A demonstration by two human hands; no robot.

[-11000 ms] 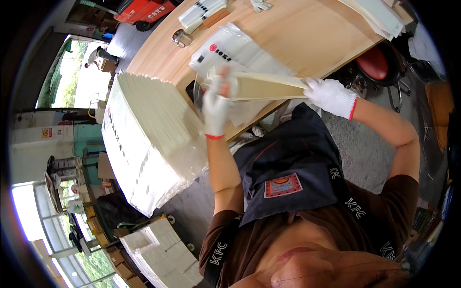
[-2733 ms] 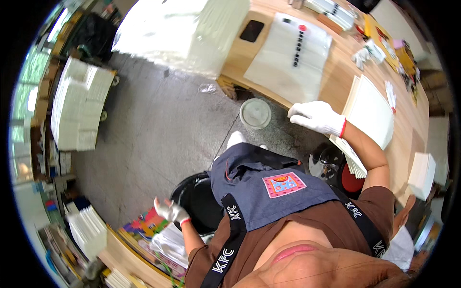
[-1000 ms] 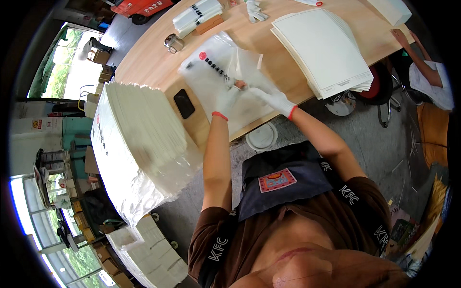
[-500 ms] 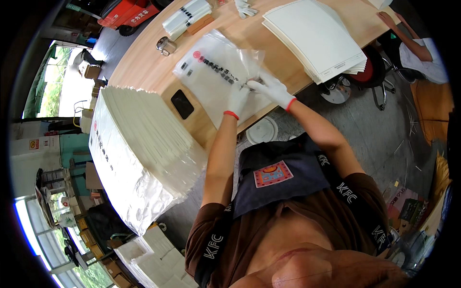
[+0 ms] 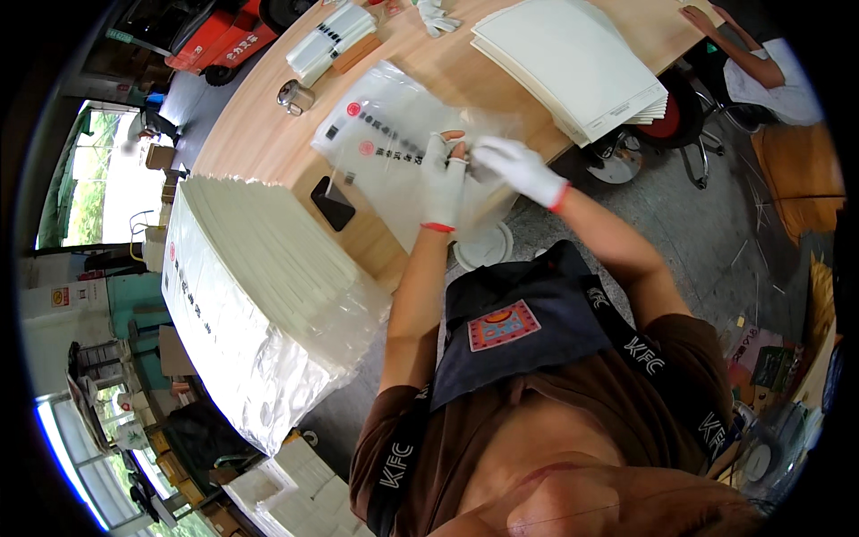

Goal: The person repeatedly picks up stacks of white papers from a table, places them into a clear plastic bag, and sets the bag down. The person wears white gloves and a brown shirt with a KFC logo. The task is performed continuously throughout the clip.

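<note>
Clear printed plastic bags [image 5: 380, 112] lie in a stack on the wooden table in front of me. My left hand [image 5: 441, 192], in a white glove with bare fingertips and a red cuff, is curled on the top plastic bag and grips its near right part. Just to its right is my right hand [image 5: 523, 172], gloved the same way, over the bag's open-looking right edge. Motion smears its fingers, so their grip does not show. Thin film between the two hands looks lifted and blurred.
A tall stack of filled, wrapped packs [image 5: 268, 259] stands at left, beside a black phone [image 5: 333, 203]. Large white sheets [image 5: 573, 67] are piled at right. A metal mug [image 5: 295, 97], rolled bags [image 5: 329, 40] and spare gloves [image 5: 436, 16] lie farther back. Another person's arm [image 5: 738, 55] rests at the far right.
My hands were close together at the bag's edge. The right has moved away to the right, and the top bag's film has shifted and lifted, overlapping the phone's corner.
</note>
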